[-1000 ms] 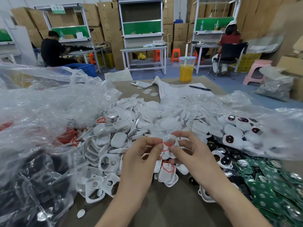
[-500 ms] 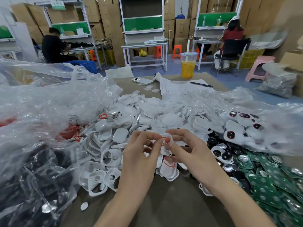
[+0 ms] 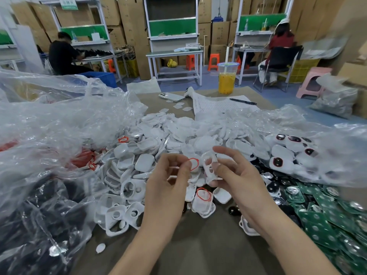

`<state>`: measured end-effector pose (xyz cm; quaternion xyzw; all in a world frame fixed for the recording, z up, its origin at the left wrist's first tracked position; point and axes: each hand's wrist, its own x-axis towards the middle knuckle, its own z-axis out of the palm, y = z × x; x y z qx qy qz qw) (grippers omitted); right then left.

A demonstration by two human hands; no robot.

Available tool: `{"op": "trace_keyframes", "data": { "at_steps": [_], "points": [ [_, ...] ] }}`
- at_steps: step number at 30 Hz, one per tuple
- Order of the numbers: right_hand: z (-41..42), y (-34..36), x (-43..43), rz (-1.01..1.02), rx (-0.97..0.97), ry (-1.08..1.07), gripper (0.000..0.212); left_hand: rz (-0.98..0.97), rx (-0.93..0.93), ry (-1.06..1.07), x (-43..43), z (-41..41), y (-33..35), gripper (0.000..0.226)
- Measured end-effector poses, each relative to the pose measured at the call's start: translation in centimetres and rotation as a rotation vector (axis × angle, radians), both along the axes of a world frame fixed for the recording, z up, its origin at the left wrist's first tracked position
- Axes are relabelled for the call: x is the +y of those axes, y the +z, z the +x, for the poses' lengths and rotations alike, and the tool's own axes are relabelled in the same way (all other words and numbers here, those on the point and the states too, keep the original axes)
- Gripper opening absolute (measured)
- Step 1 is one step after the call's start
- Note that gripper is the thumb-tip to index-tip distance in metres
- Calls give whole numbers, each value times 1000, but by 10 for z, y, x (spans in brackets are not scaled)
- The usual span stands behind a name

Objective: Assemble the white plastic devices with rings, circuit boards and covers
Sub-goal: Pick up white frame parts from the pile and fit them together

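Head view: left-hand grip (image 3: 168, 187) pinches a thin red ring (image 3: 193, 163); right-hand grip (image 3: 236, 179) clasps a holed white shell (image 3: 209, 168).

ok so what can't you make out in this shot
Head view only:
- Whether the red ring touches the white shell: motion blur.
- Contents of the dark bag: plastic glare.
- Writing on the paper sheet: too small.
- Pile of green circuit boards: cut by right edge.

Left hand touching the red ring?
Touching. Head view: the left hand pinches the red ring between its fingertips, at the ring's left edge.
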<state>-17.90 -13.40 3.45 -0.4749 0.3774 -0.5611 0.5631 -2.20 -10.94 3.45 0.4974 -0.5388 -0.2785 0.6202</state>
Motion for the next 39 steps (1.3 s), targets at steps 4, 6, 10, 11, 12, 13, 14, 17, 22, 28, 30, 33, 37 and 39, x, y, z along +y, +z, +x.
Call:
{"op": "trace_keyframes", "data": {
  "at_steps": [4, 6, 10, 11, 12, 13, 14, 17, 22, 28, 30, 33, 37, 39],
  "points": [
    [9, -2, 2, 143, -167, 120, 26, 39, 15, -92, 3, -5, 2, 12],
    [15, -3, 6, 160, -151, 214, 24, 34, 17, -98, 3, -6, 2, 12],
    [16, 2, 5, 211, -160, 247, 25, 35, 2, -79, 1, -3, -1, 19],
    [15, 3, 4, 212, -150, 242, 26, 32, -20, -70, 1, -3, -1, 20],
    [15, 4, 4, 205, -133, 237, 27, 30, -38, -65, 0, -4, -1, 20],
    [14, 4, 4, 189, -111, 233, 28, 27, -48, -62, 0, -4, -1, 19],
    [14, 4, 5, 168, -90, 230, 30, 23, -51, -58, 0, -4, -2, 18],
    [12, 2, 6, 108, -53, 205, 29, -2, -94, -15, 0, -1, -3, 19],
    [11, 2, 8, 31, 24, 165, 27, -91, -225, 52, -3, 0, -5, 22],
    [13, 2, 9, -17, 87, 141, 26, -183, -329, 83, -1, 2, -4, 29],
    [13, 2, 8, -17, 85, 148, 27, -193, -329, 86, -1, 2, -4, 22],
    [13, 2, 8, -7, 76, 146, 27, -193, -351, 75, 1, 2, -3, 2],
    [12, 2, 9, -28, 101, 156, 26, -197, -361, 67, 1, 2, -3, 3],
    [11, 2, 10, -35, 117, 161, 26, -192, -360, 63, 1, 3, -4, 5]
  ]
}}
